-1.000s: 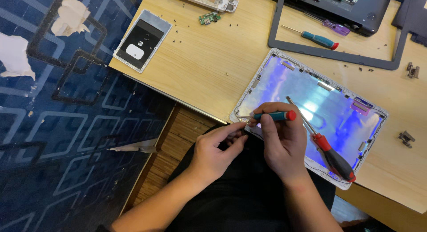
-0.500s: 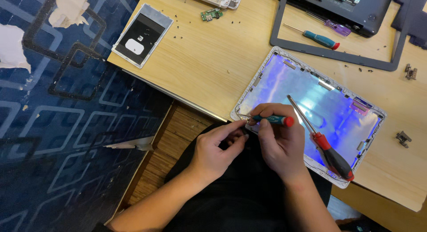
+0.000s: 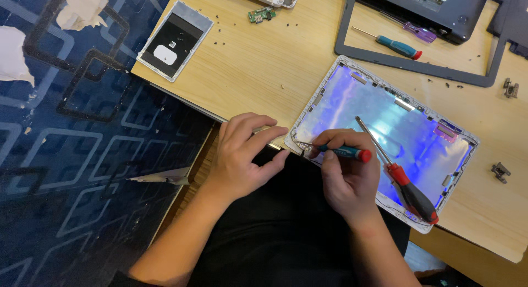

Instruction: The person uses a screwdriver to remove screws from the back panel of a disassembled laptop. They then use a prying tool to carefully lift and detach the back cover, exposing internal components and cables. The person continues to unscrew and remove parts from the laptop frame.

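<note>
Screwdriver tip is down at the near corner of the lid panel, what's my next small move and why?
Probably keep the tip seated and turn it. The right hand holds the small teal screwdriver with its tip at the near-left corner of the lid panel, which overhangs the table. The left hand rests at that edge, able to brace it.

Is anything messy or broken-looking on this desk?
Yes. Tiny dark screws lie scattered loose on the wooden table, and a small green circuit board sits bare among them. The shiny laptop lid shell hangs over the table's edge. On the blue floor lie torn white scraps.
</note>
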